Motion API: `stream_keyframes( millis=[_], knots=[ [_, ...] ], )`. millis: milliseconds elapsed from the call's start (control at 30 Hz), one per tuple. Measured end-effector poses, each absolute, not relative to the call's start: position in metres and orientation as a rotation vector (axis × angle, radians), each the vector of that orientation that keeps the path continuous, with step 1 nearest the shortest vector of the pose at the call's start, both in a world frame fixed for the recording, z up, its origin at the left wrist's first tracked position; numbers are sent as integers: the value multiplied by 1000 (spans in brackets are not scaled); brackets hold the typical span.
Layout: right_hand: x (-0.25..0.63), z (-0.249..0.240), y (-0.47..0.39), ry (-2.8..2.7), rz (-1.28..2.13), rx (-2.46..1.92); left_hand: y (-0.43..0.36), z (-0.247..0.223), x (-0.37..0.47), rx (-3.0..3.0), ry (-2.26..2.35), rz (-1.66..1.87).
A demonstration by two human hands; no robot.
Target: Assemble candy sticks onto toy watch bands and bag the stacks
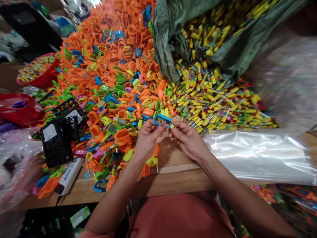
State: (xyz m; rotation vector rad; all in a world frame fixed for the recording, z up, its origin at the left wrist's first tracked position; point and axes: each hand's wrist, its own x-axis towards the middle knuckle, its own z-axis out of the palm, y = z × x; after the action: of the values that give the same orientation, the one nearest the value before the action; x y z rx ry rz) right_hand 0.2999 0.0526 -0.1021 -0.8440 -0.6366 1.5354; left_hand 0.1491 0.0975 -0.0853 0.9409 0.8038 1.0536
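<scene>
My left hand (146, 138) and my right hand (188, 139) meet over the wooden table (170, 178), close to its near edge. Between the fingertips of both hands is a blue plastic frame-shaped toy piece (162, 120). My right fingers also pinch a small yellow-tipped tube (172, 127) against it. Just beyond the hands lies a big heap of orange, green and blue plastic pieces (111, 79). To the right of that heap spreads a pile of small yellow-capped tubes (218, 102).
A dark green plastic sack (168, 36) spills yellow tubes at the back. Clear plastic bags (257, 155) lie at the right. Black plastic grid boxes (56, 138) stand at the left, with a red bowl (37, 71) and a red bag (17, 109) behind.
</scene>
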Motion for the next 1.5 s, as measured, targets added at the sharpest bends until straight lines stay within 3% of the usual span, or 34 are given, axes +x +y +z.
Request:
stream_keyframes(
  millis=[600,800,933,1133,1267,1500],
  knots=[
    [302,-111,48,-1211,1426,-1092,74,-76,137,1307,992,1041],
    [358,-94,29,-1951,728,-1701,100,-38,66,1616,1638,989],
    [372,-98,24,-2140,409,-2203,121,-25,45,1967,2054,925],
    [348,-114,38,-2069,257,-2304,152,-64,121,2150,1496,604],
    [353,-122,42,-1934,341,-2253,179,-91,169,2186,1551,346],
    [360,-124,35,-1769,434,-1826,191,-105,177,2104,1514,361]
  ],
)
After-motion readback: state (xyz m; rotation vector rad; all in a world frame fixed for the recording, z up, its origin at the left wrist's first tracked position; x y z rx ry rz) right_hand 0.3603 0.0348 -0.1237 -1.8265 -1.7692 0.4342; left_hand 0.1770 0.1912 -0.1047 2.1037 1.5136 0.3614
